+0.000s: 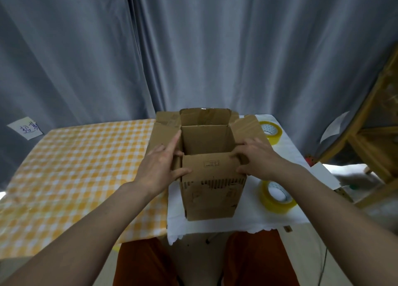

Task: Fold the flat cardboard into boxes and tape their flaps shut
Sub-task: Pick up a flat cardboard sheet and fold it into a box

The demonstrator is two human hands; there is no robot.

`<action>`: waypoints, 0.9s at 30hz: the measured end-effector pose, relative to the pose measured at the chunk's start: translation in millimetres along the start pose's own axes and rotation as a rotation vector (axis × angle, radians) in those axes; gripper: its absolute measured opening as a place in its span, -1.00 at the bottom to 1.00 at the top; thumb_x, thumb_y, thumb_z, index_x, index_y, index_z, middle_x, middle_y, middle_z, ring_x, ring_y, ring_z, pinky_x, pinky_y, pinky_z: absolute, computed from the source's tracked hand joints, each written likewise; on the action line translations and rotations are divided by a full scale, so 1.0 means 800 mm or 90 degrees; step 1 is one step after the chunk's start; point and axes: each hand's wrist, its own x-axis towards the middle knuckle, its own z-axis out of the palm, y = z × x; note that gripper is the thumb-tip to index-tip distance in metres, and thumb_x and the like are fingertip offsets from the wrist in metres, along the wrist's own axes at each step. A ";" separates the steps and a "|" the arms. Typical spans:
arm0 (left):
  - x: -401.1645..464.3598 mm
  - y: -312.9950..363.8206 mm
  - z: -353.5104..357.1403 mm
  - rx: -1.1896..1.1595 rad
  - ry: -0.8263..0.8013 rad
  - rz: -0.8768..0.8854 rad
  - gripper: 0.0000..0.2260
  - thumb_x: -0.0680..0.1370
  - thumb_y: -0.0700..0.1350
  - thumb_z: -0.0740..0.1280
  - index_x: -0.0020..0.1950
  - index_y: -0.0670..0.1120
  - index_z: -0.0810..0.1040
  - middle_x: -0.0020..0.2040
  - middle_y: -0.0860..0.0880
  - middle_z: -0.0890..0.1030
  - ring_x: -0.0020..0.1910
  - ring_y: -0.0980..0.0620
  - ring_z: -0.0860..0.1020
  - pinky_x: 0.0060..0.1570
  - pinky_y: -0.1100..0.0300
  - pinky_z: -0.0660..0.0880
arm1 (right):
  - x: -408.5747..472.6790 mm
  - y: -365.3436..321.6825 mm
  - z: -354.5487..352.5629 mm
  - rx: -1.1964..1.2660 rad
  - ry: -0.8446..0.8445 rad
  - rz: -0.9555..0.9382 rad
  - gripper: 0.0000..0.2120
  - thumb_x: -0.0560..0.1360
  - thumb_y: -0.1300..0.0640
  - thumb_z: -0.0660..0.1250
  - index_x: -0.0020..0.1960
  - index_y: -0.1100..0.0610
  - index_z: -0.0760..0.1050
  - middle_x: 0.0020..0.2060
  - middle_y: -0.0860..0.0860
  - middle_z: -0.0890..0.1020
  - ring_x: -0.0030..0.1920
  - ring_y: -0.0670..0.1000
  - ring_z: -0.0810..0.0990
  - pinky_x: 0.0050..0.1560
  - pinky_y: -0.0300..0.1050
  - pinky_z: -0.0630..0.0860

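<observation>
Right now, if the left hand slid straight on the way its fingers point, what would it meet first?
The left hand lies along the cardboard box, fingers aimed up and away. Going on, it would probably run along the box's left flap, then reach the grey curtain; depth is unclear.

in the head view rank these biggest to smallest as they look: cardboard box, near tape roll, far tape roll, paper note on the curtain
1. cardboard box
2. near tape roll
3. far tape roll and paper note: these look alike, so unranked. The near roll may look bigger only through nearness to the camera.
</observation>
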 end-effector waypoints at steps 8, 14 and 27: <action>-0.008 -0.006 -0.003 0.125 -0.102 0.094 -0.24 0.33 0.50 -0.06 0.41 0.18 0.40 0.51 0.11 0.26 0.52 0.08 0.09 0.51 0.03 -0.08 | 0.011 -0.001 -0.002 -0.010 -0.037 0.028 -0.34 0.38 -0.07 0.46 0.40 0.03 0.32 0.42 0.04 0.27 0.37 0.10 0.20 0.31 -0.04 0.21; -0.004 -0.001 -0.006 0.179 -0.145 0.097 -0.22 0.31 0.53 -0.14 0.41 0.24 0.36 0.54 0.07 0.20 0.54 0.04 0.03 0.52 -0.03 -0.11 | 0.068 -0.025 -0.037 0.042 0.105 0.087 0.03 0.39 0.04 0.48 0.54 0.14 -0.20 0.54 0.10 -0.08 0.51 0.18 -0.03 0.49 0.05 0.02; -0.004 0.003 -0.003 0.234 -0.138 0.094 -0.32 0.40 0.48 -0.08 0.43 0.25 0.33 0.55 0.04 0.16 0.54 0.02 0.03 0.51 -0.08 -0.12 | 0.070 -0.018 -0.016 -0.098 -0.202 -0.035 -0.13 0.27 -0.40 0.36 0.45 -0.04 0.22 0.44 0.00 0.31 0.46 0.06 0.19 0.50 0.10 -0.08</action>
